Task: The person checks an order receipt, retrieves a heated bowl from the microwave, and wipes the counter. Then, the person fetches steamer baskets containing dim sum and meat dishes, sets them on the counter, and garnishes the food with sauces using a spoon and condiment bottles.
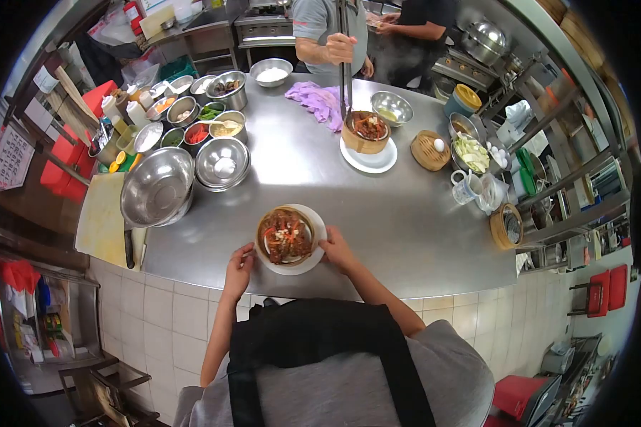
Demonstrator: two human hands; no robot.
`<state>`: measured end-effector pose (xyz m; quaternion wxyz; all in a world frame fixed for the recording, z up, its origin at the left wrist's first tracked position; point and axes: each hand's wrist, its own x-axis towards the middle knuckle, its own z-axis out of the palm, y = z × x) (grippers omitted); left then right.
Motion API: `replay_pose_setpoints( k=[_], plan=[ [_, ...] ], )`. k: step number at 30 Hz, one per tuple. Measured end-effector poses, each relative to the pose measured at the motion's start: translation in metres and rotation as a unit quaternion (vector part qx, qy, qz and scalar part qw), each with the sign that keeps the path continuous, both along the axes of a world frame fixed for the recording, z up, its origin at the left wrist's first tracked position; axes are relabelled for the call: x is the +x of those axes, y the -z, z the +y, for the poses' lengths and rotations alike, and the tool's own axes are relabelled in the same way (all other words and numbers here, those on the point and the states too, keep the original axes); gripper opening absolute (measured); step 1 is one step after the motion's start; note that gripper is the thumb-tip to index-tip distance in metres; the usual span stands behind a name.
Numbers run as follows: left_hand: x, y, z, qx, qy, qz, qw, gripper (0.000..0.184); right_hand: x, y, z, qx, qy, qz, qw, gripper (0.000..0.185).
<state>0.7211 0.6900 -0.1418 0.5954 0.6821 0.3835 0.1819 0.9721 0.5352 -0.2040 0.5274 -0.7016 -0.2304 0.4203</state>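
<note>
Close in front of me on the steel table, a round bamboo steamer (261,235) of glossy reddish-brown food topped with red strips and pale bits sits on a white plate (318,222). My right hand (338,250) grips the plate's right rim, thumb near the top. At the lower left edge, my left hand (240,267) has its fingers curled against the plate's rim, with part of its grip hidden. The plate appears to rest flat on the table.
Across the table a co-worker's hand (340,48) holds long dark tongs (345,78) over another filled steamer (365,142). Metal bowls (157,188) and a cutting board (107,217) with a knife (129,249) lie left. A bamboo lid (429,151), mug (466,188) and purple cloth (317,102) lie beyond.
</note>
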Motion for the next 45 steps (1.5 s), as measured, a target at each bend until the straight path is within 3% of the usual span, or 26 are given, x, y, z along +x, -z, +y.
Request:
replay_pose_setpoints(
  k=[1,3,4,10,12,13,14,16,18,21,25,28,31,34,39,44,45],
  plan=[
    [-0.007,0.012,0.004,0.006,-0.007,-0.001,1.000,0.036,-0.002,-0.006,0.007,-0.005,-0.026,-0.053,0.998,0.044],
    [-0.019,0.036,0.012,0.017,-0.021,-0.003,1.000,0.039,-0.002,-0.025,0.013,-0.015,-0.029,0.009,0.999,0.041],
    [-0.021,0.027,0.008,-0.044,-0.035,-0.024,0.998,0.040,0.001,-0.034,0.015,-0.024,-0.044,0.014,0.999,0.041],
    [-0.028,0.019,-0.008,-0.121,-0.064,0.011,0.991,0.039,0.065,-0.049,0.006,-0.093,-0.162,-0.001,0.982,0.023],
    [-0.022,0.020,-0.012,-0.156,-0.059,-0.001,0.986,0.035,0.111,-0.045,-0.001,-0.071,-0.014,0.002,0.997,0.017],
    [-0.017,0.020,-0.015,-0.174,-0.057,-0.007,0.983,0.034,0.151,-0.023,-0.011,0.028,-0.001,-0.007,1.000,0.015],
    [-0.011,0.021,-0.018,-0.176,-0.071,-0.013,0.982,0.031,0.172,-0.038,-0.004,-0.090,0.085,-0.100,0.987,0.013],
    [0.001,0.021,-0.023,-0.181,-0.095,-0.023,0.979,0.027,0.228,-0.005,0.001,-0.040,0.250,-0.223,0.941,0.016],
    [0.007,0.020,-0.020,-0.148,-0.090,0.022,0.985,0.024,0.257,0.000,0.016,0.049,0.382,-0.080,0.920,0.021],
    [0.012,0.016,-0.018,-0.147,-0.102,0.039,0.983,0.023,0.282,-0.003,0.032,0.054,0.434,-0.010,0.899,0.024],
    [0.013,0.029,-0.021,-0.131,-0.133,0.031,0.982,0.022,0.302,0.001,0.037,-0.007,0.379,-0.042,0.924,0.020],
    [0.018,0.018,-0.036,-0.074,-0.161,0.089,0.980,0.021,0.316,0.006,0.035,-0.014,0.350,-0.086,0.933,0.021],
    [0.016,0.058,-0.045,0.028,-0.224,0.049,0.973,0.022,0.325,0.013,0.028,-0.001,0.313,-0.075,0.947,0.025],
    [0.014,0.069,-0.051,-0.151,-0.255,-0.033,0.955,0.024,0.330,0.014,0.024,-0.016,0.302,-0.049,0.952,0.023],
    [0.019,0.038,-0.067,-0.166,-0.236,-0.058,0.956,0.034,0.316,-0.011,0.009,0.030,0.278,0.071,0.957,0.034],
    [0.027,0.040,-0.086,-0.193,-0.305,-0.116,0.925,0.040,0.303,-0.011,0.000,0.064,0.282,0.024,0.957,0.040],
    [0.017,0.053,-0.086,-0.187,-0.273,-0.080,0.940,0.042,0.303,-0.004,0.002,0.081,0.281,0.011,0.956,0.042]
  ],
)
